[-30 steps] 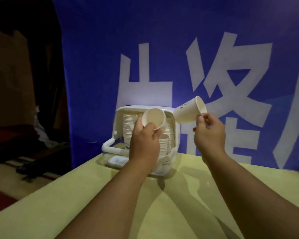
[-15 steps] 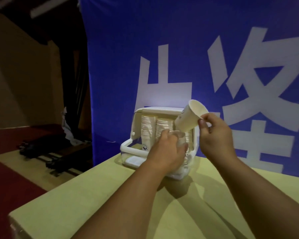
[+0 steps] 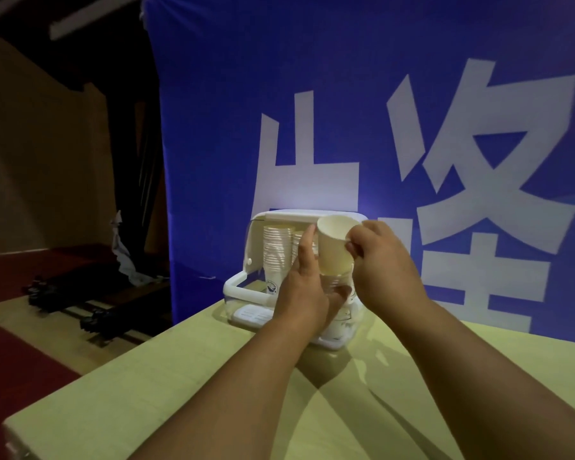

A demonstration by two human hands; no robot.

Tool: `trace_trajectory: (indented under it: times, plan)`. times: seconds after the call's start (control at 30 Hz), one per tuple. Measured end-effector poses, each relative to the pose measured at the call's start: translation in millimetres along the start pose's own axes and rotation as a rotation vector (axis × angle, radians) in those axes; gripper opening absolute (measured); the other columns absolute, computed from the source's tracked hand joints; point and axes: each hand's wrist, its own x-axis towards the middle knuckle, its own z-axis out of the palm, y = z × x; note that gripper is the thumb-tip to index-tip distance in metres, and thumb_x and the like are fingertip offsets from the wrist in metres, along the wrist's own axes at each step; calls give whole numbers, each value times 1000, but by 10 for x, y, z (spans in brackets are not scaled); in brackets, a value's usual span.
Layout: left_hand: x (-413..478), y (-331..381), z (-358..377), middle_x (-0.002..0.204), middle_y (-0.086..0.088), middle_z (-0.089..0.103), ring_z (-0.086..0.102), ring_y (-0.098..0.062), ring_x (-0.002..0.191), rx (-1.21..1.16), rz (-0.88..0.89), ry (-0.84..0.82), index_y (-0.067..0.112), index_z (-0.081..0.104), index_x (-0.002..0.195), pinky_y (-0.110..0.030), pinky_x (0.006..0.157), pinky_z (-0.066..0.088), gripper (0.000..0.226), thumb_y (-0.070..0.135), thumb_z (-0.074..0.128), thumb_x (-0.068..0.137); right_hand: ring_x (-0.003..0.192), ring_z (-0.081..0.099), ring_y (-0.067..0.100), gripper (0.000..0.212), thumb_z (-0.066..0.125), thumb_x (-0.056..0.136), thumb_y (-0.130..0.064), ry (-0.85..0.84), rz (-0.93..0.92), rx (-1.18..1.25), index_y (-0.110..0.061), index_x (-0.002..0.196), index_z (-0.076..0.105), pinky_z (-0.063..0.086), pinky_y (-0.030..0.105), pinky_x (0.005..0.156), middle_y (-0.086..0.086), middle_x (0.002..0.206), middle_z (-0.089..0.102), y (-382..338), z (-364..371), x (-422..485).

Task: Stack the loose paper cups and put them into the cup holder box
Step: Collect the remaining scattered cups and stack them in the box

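The paper cup (image 3: 333, 247) pinched in the right hand (image 3: 387, 263) could jam crooked on the cup stack (image 3: 336, 281) just below that hand, which the left hand (image 3: 307, 288) seems to steady, its grip unclear.

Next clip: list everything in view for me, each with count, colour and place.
box: one, white, open-fronted, at the table's far edge
cup stacks: at least two, cream, upright inside the box
cup: one, cream, mouth up, in front of the box
lower cups: count unclear, pale, directly under the cup, mostly hidden
table: one, yellow-green, foreground
banner: one, blue with white characters, behind the table
carpet: one, red, floor at left
dark gear: count unclear, black, on the floor at left
left hand: one, holds the lower cups
right hand: one, grips the cup's side
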Motion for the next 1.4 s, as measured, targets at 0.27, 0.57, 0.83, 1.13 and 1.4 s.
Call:
trace_trajectory:
  times: [0.27, 0.57, 0.83, 1.13, 1.4]
  plan:
    - [-11, -24, 59, 162, 9, 19, 36, -21, 142, 43, 21, -34, 54, 5, 153, -42, 107, 45, 90, 42, 70, 92, 109, 62, 19, 55, 54, 100, -20, -235, 102, 103, -33, 148, 32, 48, 25, 82, -4, 127, 60, 157, 161, -171]
    - [-36, -12, 59, 163, 7, 24, 28, -18, 146, 47, -46, -79, 29, 18, 160, -40, 114, 33, 57, 45, 34, 107, 122, 59, 22, 61, 50, 102, -28, -339, 158, 29, -36, 155, 22, 50, 37, 98, 0, 142, 55, 295, 315, -227]
    - [-309, 361, 22, 89, 7, 60, 58, -16, 82, 102, 90, 48, 27, 54, 91, -38, 76, 58, 16, 41, 52, 98, 71, 61, 9, 9, 62, 96, -29, -51, 362, 138, -22, 91, 66, 52, 24, 66, -6, 81, 66, 418, -83, -422]
    - [-921, 1260, 264, 83, 7, 62, 60, -13, 76, 53, 132, -397, 29, 56, 87, -31, 68, 54, 15, 40, 59, 96, 67, 60, 7, 14, 63, 95, -29, -91, 520, -71, -23, 83, 65, 41, 20, 54, -7, 74, 65, 912, -1452, -1110]
    - [-1523, 2111, 726, 107, 8, 62, 61, -13, 96, -145, 94, -659, 29, 59, 105, -35, 89, 58, 10, 31, 63, 96, 93, 57, 8, 37, 66, 91, -43, -449, 732, -245, -25, 122, 61, 44, 17, 66, -4, 119, 64, 1670, -2570, -1803]
